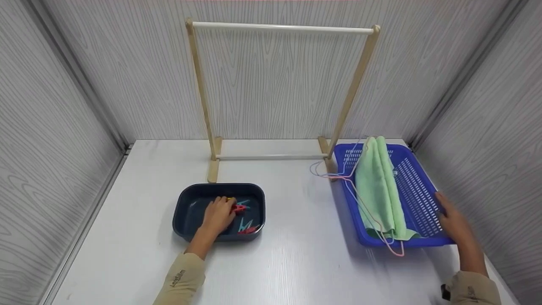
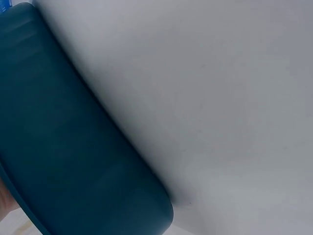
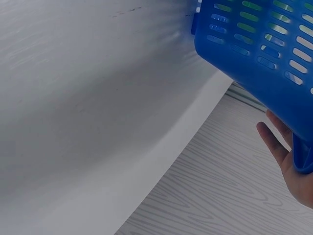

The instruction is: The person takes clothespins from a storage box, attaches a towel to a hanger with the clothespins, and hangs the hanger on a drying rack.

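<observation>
My left hand [image 1: 218,215] reaches down into a dark blue basin [image 1: 186,214], with its fingers among the clothespins. A yellow clothespin [image 1: 230,198] shows at the fingertips, and a red clothespin [image 1: 239,208] lies right beside them; whether anything is pinched is hidden. Teal clothespins [image 1: 244,225] lie near the basin's right side. My right hand [image 1: 457,224] holds the right rim of a blue slotted basket [image 1: 417,182], thumb over the edge and fingers outside. In the basket lies a folded light green towel [image 1: 374,190] with pink and blue wire hangers [image 1: 396,253] sticking out.
Behind the basin stands a wooden rack with a white top bar [image 1: 279,28] and a white lower bar [image 1: 271,156]. The hanger hooks reach past the basket's left rim toward the rack's right foot. Wood-grain panels [image 1: 275,84] enclose the white table [image 1: 296,254].
</observation>
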Available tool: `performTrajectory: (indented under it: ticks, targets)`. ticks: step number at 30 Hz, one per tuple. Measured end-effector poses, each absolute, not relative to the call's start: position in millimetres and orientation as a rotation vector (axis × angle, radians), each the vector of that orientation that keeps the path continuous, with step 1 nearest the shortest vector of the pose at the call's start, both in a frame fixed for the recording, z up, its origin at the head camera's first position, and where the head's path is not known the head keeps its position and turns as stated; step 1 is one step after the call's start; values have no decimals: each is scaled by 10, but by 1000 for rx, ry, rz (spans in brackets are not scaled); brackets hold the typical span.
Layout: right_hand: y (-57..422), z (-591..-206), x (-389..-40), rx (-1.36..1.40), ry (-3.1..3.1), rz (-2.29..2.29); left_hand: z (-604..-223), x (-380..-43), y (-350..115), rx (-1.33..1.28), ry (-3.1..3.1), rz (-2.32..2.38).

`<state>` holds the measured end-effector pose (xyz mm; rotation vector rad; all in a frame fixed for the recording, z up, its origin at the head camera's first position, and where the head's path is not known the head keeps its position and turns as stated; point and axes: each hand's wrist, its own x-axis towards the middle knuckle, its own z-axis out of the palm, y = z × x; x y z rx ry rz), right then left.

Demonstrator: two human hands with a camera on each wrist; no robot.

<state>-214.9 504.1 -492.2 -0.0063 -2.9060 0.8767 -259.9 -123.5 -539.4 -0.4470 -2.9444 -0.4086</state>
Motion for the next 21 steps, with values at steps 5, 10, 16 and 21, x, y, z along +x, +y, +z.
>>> performTrajectory:
  ticks: [5, 10, 16, 21]
  targets:
    - [5037, -4913, -2145, -7, -2912, 891, -5374, -2579, -1216, -415, -2944, -476]
    - [5036, -4903, -2129, -46, -2931, 891, -5376, -2568, -1202, -355, -2870, -678]
    - [5032, -4905, -2118, -72, -2946, 877, -5351, -2548, -1160, -245, -2786, -934]
    - [5022, -4907, -2138, -67, -2931, 884, -5327, -2554, -1116, -150, -2723, -1142]
